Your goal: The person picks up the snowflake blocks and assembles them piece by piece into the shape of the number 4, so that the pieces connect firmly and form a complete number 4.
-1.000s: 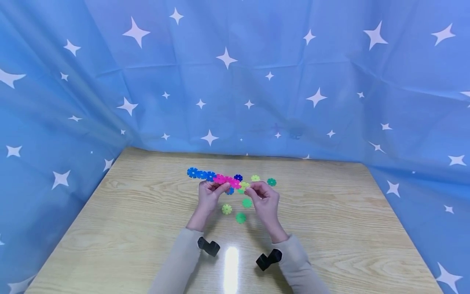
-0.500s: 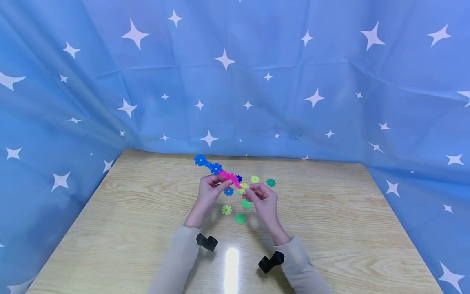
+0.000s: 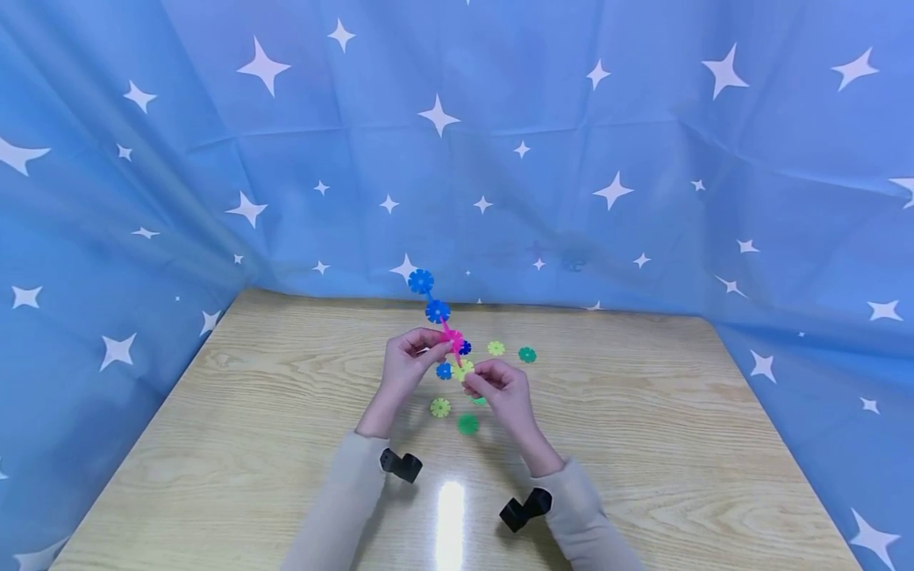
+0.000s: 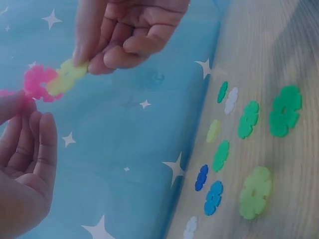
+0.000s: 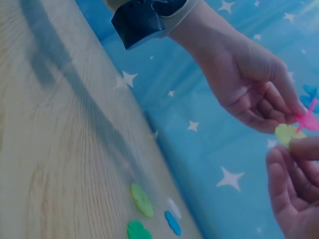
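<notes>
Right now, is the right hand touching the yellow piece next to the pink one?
Touching. The left wrist view shows the right hand pinching the yellow piece by its edge, away from the pink piece.

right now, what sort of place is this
Probably an indoor tabletop recording booth: a wood-grain table, a blue star-print cloth hung behind it and along both sides, and a black device at each wrist.

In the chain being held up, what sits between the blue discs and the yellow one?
Pink discs, pinched by the left hand; the head view shows this.
</notes>
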A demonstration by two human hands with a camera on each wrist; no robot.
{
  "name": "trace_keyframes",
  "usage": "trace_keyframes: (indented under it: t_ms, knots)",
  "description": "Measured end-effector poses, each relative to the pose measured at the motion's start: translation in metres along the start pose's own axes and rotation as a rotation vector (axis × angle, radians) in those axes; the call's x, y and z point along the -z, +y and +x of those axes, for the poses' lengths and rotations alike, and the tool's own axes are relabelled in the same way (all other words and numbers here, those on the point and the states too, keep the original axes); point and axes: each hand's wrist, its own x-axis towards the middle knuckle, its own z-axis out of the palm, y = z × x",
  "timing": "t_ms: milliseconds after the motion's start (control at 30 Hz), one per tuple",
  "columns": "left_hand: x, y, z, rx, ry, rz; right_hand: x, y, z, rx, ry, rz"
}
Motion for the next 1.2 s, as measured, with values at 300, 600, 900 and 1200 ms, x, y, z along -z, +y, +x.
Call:
trace_keyframes:
  t_ms: [300, 600, 900, 1200]
  knots:
    - [-0.004, 0.017, 0.005, -0.025, -0.028, 0.001, -0.007, 0.014, 0.005, 0.08, -0.004, 0.229]
    - [-0.004, 0.05, -0.009, -0.098, -0.15, 0.233, -0.021, -0.001, 0.003, 0.029, 0.104, 0.393]
    - [-0.001, 0.05, -0.011, -0.132, -0.178, 0.292, -0.025, -0.002, 0.004, 0.015, 0.094, 0.293]
    - [0.01, 0.053, -0.011, -0.037, -0.263, 0.307, -0.009, 0.0, 0.004, -0.012, 0.09, 0.205]
